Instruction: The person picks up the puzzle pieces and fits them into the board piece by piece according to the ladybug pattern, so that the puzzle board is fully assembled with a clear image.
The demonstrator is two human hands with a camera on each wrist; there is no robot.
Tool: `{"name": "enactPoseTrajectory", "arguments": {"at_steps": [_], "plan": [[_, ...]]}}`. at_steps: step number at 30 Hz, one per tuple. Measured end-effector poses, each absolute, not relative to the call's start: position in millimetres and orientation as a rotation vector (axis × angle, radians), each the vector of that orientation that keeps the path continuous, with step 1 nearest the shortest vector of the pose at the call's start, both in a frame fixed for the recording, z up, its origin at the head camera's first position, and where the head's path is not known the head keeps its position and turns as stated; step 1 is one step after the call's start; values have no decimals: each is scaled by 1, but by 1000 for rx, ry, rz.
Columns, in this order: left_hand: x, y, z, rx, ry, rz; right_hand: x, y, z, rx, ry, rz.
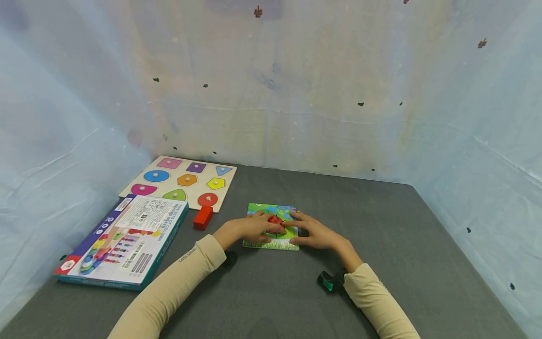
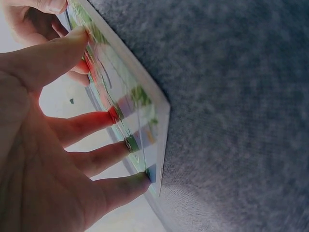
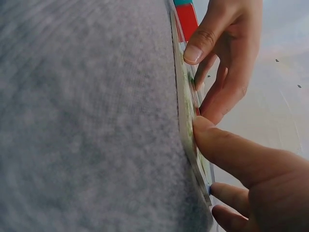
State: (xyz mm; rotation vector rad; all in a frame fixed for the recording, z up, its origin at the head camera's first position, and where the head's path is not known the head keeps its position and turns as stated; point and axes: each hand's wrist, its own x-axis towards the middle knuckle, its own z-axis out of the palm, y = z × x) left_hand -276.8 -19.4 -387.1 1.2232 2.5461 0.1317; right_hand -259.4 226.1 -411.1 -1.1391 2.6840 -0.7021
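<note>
A small square puzzle board (image 1: 277, 244) with a red ladybug (image 1: 276, 219) on a green and blue background lies flat on the grey table. My left hand (image 1: 255, 228) rests on its left and middle part, fingers spread and fairly straight. From the right, my right hand (image 1: 316, 234) touches the board's right side with extended fingers and thumb. In the left wrist view the fingertips of the left hand (image 2: 53, 140) press on the board's glossy surface (image 2: 123, 72). The right wrist view shows the right thumb (image 3: 231, 152) on the board's near edge.
To the left lies a boxed toy set (image 1: 144, 214) with a white and purple face. Behind it is a pale shape board (image 1: 192, 195) with knobbed coloured pieces. A red block (image 1: 203, 218) sits between them and my left hand. Pale sheeting (image 1: 271, 127) encloses the table.
</note>
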Motion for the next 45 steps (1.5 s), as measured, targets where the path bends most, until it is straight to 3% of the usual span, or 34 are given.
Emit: {"name": "enactPoseTrajectory", "arguments": {"at_steps": [45], "plan": [[-278, -19, -387, 1240, 2540, 131, -255, 229, -415, -1061, 2661, -686]]}}
